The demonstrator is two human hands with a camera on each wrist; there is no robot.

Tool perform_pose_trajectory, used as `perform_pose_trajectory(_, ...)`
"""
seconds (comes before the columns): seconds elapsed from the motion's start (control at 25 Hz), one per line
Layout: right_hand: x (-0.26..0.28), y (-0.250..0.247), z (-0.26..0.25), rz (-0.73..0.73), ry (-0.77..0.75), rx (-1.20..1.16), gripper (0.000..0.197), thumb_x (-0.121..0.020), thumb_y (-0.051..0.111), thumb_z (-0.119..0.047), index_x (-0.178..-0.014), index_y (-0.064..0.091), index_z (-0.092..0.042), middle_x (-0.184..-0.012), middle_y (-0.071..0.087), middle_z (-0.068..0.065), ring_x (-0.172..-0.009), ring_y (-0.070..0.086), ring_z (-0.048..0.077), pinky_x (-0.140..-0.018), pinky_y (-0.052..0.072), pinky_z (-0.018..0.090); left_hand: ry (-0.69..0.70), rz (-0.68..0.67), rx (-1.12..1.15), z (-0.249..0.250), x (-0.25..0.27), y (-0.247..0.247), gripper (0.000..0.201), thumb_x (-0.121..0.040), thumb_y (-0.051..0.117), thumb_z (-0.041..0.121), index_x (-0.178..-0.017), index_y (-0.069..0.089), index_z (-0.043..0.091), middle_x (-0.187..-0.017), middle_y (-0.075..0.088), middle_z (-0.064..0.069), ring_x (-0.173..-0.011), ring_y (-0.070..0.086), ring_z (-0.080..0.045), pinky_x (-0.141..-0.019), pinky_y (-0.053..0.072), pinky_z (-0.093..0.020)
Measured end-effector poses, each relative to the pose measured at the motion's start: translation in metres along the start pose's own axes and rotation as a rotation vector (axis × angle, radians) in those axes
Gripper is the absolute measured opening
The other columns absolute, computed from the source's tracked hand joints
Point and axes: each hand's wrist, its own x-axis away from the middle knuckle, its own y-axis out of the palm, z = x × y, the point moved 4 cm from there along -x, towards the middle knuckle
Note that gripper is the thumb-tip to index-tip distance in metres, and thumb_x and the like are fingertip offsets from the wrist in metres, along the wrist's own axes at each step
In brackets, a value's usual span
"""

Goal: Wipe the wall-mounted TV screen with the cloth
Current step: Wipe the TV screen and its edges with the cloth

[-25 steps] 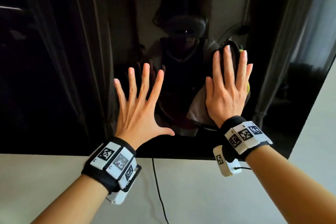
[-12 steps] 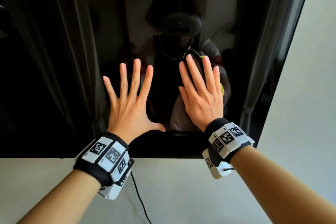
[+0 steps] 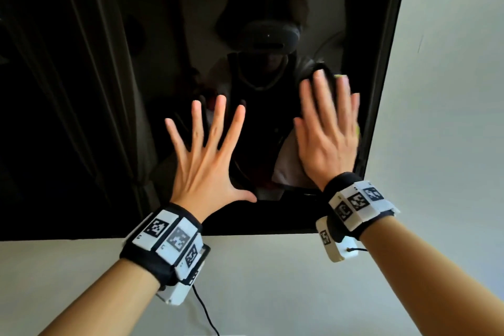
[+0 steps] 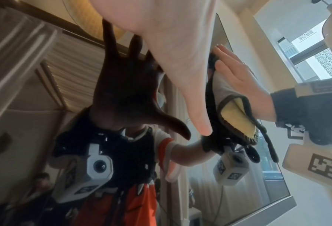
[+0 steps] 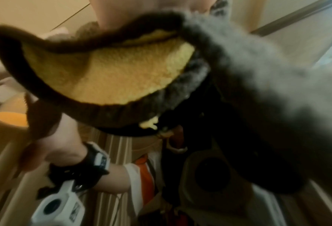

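Note:
The wall-mounted TV screen point(image 3: 81, 90) is dark and glossy and mirrors the room and the person. My left hand point(image 3: 207, 150) lies flat on the glass with fingers spread wide, holding nothing. My right hand point(image 3: 327, 131) presses flat on the cloth point(image 3: 285, 172), close to the screen's right edge, its fingers blurred. In the left wrist view the cloth point(image 4: 236, 113) is grey with dark edging and a yellow side, folded between my right hand point(image 4: 236, 76) and the glass. In the right wrist view the cloth point(image 5: 113, 76) fills most of the picture.
The TV's right bezel point(image 3: 381, 90) runs just beside my right hand, and the bottom bezel point(image 3: 245, 228) lies under both wrists. White wall point(image 3: 450, 90) surrounds the set. A thin black cable point(image 3: 204, 314) hangs below the TV.
My right hand slid the cloth left toward my left hand, then back right, nearer the screen's right edge. My left hand stays spread flat on the glass.

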Motion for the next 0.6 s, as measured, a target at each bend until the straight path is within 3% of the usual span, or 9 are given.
perform_pose_trajectory(0.12,0.003,-0.01,0.027,0.028,0.141,0.011,0.044,-0.104,0.048,-0.022,-0.146,0.044,-0.007,-0.152,0.038,0.014,-0.142,0.026,0.042,-0.12,0.018,0.052,-0.016,0.001,0.015,0.017,-0.009,0.001,0.161,-0.038,0.075,0.083,-0.156,-0.016,0.021,-0.162,-0.022,-0.013,-0.147,-0.017,-0.047,-0.107,-0.007,-0.078)
perform_pose_trajectory(0.24,0.004,-0.005,0.004,-0.025,0.022,-0.035,0.045,-0.103,0.05,-0.023,-0.146,0.044,-0.009,-0.152,0.039,0.012,-0.143,0.024,0.038,-0.121,0.012,0.048,-0.049,0.001,-0.005,0.02,-0.009,0.004,0.161,-0.037,0.074,0.083,-0.156,-0.016,0.021,-0.163,-0.019,-0.014,-0.147,-0.015,-0.047,-0.107,-0.004,-0.078)
perform_pose_trajectory(0.32,-0.004,-0.007,0.009,-0.032,-0.082,-0.014,0.045,-0.103,0.051,-0.023,-0.146,0.045,-0.011,-0.152,0.041,0.01,-0.143,0.027,0.035,-0.12,0.014,0.046,-0.052,0.005,-0.022,0.019,-0.008,0.004,0.161,-0.036,0.072,0.085,-0.156,-0.015,0.021,-0.163,-0.019,-0.013,-0.148,-0.014,-0.047,-0.107,-0.003,-0.079)
perform_pose_trajectory(0.48,-0.001,-0.015,0.039,0.036,0.119,-0.015,0.044,-0.104,0.049,-0.02,-0.145,0.045,-0.007,-0.152,0.039,0.014,-0.142,0.025,0.04,-0.121,0.014,0.048,-0.045,0.006,-0.029,0.019,-0.008,0.005,0.159,-0.038,0.068,0.088,-0.156,-0.014,0.019,-0.162,-0.02,-0.014,-0.147,-0.015,-0.047,-0.108,-0.004,-0.078)
perform_pose_trajectory(0.6,0.021,-0.012,0.024,-0.027,0.006,0.005,0.043,-0.105,0.046,-0.022,-0.146,0.044,-0.008,-0.152,0.04,0.012,-0.143,0.026,0.037,-0.122,0.014,0.045,-0.044,0.012,-0.035,0.019,-0.007,0.006,0.158,-0.04,0.066,0.089,-0.157,-0.013,0.019,-0.163,-0.019,-0.015,-0.147,-0.015,-0.047,-0.108,-0.003,-0.078)
